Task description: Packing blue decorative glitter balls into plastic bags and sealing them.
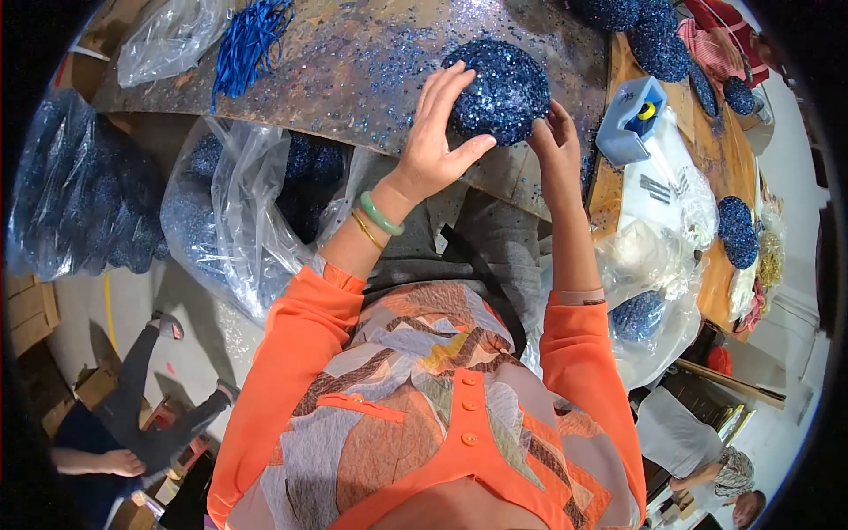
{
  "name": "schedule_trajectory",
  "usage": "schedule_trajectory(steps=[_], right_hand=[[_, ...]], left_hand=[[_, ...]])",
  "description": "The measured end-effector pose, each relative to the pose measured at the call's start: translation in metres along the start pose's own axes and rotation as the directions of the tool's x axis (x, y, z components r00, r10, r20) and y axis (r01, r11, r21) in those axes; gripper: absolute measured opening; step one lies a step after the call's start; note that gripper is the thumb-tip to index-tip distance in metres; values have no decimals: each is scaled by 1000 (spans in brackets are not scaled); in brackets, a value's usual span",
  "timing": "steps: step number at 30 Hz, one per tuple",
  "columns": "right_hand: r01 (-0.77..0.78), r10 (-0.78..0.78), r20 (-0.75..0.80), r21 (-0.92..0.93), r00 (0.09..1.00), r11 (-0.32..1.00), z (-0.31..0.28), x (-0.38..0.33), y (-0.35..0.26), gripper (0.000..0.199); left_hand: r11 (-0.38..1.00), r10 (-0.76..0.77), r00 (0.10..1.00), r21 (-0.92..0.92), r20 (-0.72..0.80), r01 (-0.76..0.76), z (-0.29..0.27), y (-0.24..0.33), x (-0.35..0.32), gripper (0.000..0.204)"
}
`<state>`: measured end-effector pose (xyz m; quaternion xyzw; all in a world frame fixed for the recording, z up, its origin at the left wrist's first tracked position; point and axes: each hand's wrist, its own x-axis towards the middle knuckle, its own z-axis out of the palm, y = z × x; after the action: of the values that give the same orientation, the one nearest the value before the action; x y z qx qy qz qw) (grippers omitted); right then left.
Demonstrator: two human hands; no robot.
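A large rounded ball covered in blue glitter point(502, 88) is held between my two hands, over the near part of the glitter-strewn table point(371, 53). My left hand point(439, 132) cups its left side, with the fingers laid along the upper left and the thumb at the lower edge. On the lower right, my right hand point(558, 146) grips the ball with bent fingers, some of them partly hidden. A green bangle point(380, 215) and a thin gold one sit on my left wrist.
Blue ribbon strips point(247, 49) and a clear plastic bag point(168, 44) lie at the table's left. Bags of blue glitter pieces point(79, 194) stand below. To the right are a light-blue box point(631, 121) and more glitter balls point(737, 231). Other people are nearby.
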<state>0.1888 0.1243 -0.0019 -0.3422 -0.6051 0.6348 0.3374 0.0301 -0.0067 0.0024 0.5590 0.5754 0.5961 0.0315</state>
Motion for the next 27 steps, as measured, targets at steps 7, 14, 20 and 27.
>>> schedule_trajectory(steps=[7,14,20,27], right_hand=[[123,-109,122,-115,987,986,3,1,-15,77],[68,-46,178,-122,983,990,-22,1,-11,77],[-145,127,216,67,968,987,-29,-21,-28,79],[-290,225,254,258,941,921,-30,-23,-26,66]], left_hand=[[924,-371,897,-196,-243,329,1,-12,1,76],[577,-559,821,-658,116,485,12,0,2,81],[947,-268,961,-203,-70,250,21,5,-13,75],[990,-125,988,-79,-91,118,15,28,-17,65]])
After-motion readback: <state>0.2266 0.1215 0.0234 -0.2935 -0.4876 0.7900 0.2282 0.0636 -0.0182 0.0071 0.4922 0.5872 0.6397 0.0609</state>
